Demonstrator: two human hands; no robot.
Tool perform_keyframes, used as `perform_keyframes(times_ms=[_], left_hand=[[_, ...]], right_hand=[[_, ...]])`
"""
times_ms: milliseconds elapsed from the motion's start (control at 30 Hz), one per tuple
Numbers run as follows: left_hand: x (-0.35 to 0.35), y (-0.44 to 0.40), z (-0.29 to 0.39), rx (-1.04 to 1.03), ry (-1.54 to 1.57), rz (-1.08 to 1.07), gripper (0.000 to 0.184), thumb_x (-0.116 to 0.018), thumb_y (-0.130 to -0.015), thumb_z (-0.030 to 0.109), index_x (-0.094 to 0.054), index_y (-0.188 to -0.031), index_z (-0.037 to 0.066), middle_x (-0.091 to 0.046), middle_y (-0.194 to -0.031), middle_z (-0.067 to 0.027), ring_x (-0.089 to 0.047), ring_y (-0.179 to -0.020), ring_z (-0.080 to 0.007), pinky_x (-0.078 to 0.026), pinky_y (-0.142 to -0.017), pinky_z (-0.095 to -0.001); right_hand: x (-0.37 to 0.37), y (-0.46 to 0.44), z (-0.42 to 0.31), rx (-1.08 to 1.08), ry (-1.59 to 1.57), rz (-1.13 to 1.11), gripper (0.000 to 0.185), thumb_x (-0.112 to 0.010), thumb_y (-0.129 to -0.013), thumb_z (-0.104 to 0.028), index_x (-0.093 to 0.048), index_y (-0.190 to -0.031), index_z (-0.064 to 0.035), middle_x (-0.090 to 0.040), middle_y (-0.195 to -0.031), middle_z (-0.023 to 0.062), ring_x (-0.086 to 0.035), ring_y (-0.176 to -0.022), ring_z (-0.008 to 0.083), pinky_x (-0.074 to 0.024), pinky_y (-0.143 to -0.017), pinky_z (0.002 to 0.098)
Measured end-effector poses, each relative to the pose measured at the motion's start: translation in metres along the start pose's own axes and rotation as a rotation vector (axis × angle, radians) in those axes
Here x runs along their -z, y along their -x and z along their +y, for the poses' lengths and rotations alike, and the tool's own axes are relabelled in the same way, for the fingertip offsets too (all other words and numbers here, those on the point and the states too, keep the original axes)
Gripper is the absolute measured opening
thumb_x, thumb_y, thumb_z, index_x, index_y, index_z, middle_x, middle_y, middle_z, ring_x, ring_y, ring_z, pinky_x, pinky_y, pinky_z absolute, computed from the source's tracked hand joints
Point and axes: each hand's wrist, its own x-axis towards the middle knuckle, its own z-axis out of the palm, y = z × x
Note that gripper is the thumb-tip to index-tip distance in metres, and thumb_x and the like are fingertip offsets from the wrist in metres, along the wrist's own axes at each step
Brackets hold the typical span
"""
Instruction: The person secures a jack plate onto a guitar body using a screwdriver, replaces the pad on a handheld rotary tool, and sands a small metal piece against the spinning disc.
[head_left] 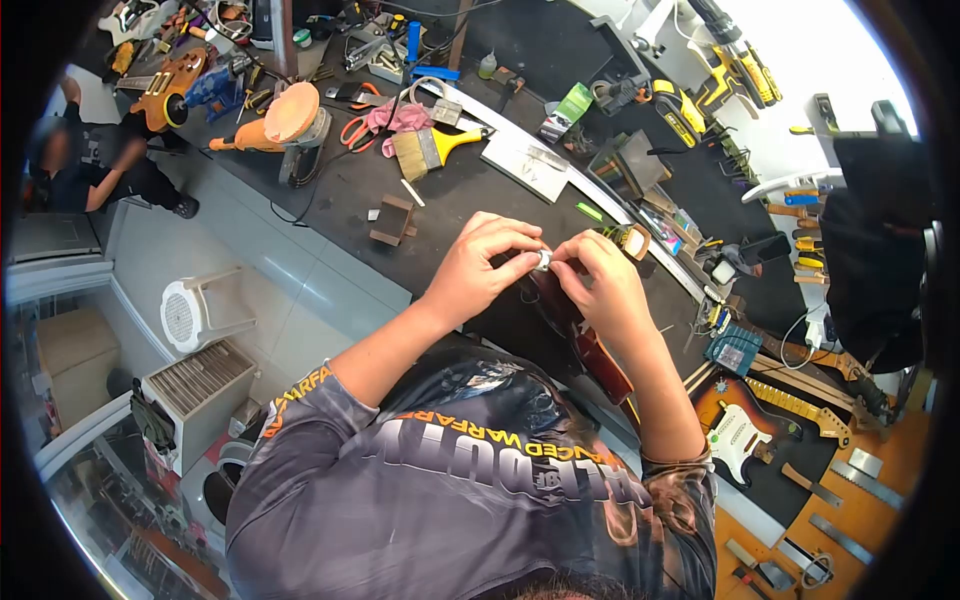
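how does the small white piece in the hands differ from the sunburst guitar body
Size: the white piece looks far smaller than the guitar body. State: the white piece is held between the left hand and right hand; the guitar body lies untouched. Both show white.

yellow-handled brush [425, 152] beside pink cloth [408, 118], white stool [197, 308] on floor [312, 285]

Left grip [488, 258] and right grip [600, 275] curl close together.
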Motion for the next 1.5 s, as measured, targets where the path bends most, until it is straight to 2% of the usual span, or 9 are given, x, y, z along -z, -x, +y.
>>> perform_keyframes(times_ms=[233, 633, 833, 1133, 1333, 1367, 1500], left_hand=[[0.0, -0.004, -0.005, -0.038, -0.008, 0.0, 0.017, -0.087, -0.1, 0.016, -0.086, -0.114, 0.008, -0.082, -0.133, -0.0069, -0.067, -0.127, -0.0272, -0.053, -0.113, -0.0425], [0.001, -0.005, -0.009, -0.087, -0.026, -0.001, 0.018, -0.086, -0.1, 0.018, -0.087, -0.116, 0.008, -0.082, -0.13, -0.0071, -0.067, -0.126, -0.0278, -0.053, -0.114, -0.0425], [0.002, -0.004, -0.008, -0.086, -0.027, 0.004, 0.019, -0.086, -0.099, 0.018, -0.087, -0.116, 0.008, -0.083, -0.13, -0.0064, -0.068, -0.127, -0.028, -0.053, -0.114, -0.0433], [0.002, -0.005, -0.011, -0.11, -0.033, -0.002, 0.02, -0.086, -0.099, 0.017, -0.086, -0.116, 0.007, -0.083, -0.13, -0.0069, -0.068, -0.127, -0.0293, -0.053, -0.114, -0.0441], [0.004, -0.01, -0.007, -0.124, -0.06, -0.033, 0.02, -0.085, -0.098, 0.014, -0.084, -0.116, 0.005, -0.082, -0.131, -0.0092, -0.068, -0.126, -0.0312, -0.053, -0.114, -0.0441], [0.003, -0.011, -0.007, -0.128, -0.07, -0.027, 0.019, -0.085, -0.099, 0.013, -0.083, -0.115, 0.005, -0.082, -0.131, -0.0093, -0.068, -0.126, -0.0313, -0.053, -0.113, -0.0442], [0.001, -0.014, -0.008, -0.139, -0.056, -0.035, 0.017, -0.084, -0.098, 0.012, -0.083, -0.114, 0.006, -0.082, -0.129, -0.0088, -0.068, -0.123, -0.032, -0.053, -0.111, -0.0441]], right_hand=[[0.002, -0.005, -0.006, 0.014, 0.103, -0.024, 0.014, -0.085, -0.097, -0.011, -0.075, -0.107, -0.0069, -0.073, -0.107, 0.0089, -0.075, -0.101, 0.0325, -0.0618, -0.085, 0.0443], [0.007, -0.015, -0.023, 0.282, 0.421, -0.071, 0.018, -0.085, -0.093, -0.011, -0.069, -0.1, -0.0063, -0.07, -0.101, 0.0085, -0.072, -0.096, 0.0291, -0.0594, -0.085, 0.0426], [0.005, -0.018, -0.03, 0.261, 0.498, -0.095, 0.017, -0.082, -0.095, -0.013, -0.067, -0.098, -0.0066, -0.069, -0.099, 0.0092, -0.073, -0.096, 0.0297, -0.0589, -0.085, 0.043], [0.003, -0.023, -0.03, 0.253, 0.655, -0.213, 0.018, -0.078, -0.101, -0.018, -0.068, -0.105, -0.003, -0.071, -0.102, 0.0106, -0.075, -0.101, 0.0289, -0.0589, -0.089, 0.0432], [0.0, -0.022, -0.031, 0.245, 0.854, -0.256, 0.017, -0.068, -0.103, -0.021, -0.068, -0.108, -0.005, -0.07, -0.104, 0.0084, -0.073, -0.102, 0.0251, -0.0567, -0.09, 0.0405], [0.001, -0.021, -0.032, 0.282, 0.867, -0.202, 0.016, -0.066, -0.102, -0.022, -0.068, -0.109, -0.0076, -0.069, -0.104, 0.0068, -0.072, -0.1, 0.0229, -0.0546, -0.087, 0.0382], [0.001, -0.017, -0.027, 0.287, 0.865, -0.159, 0.013, -0.069, -0.1, -0.021, -0.069, -0.11, -0.0122, -0.069, -0.102, 0.005, -0.072, -0.1, 0.0216, -0.0523, -0.084, 0.0376]])
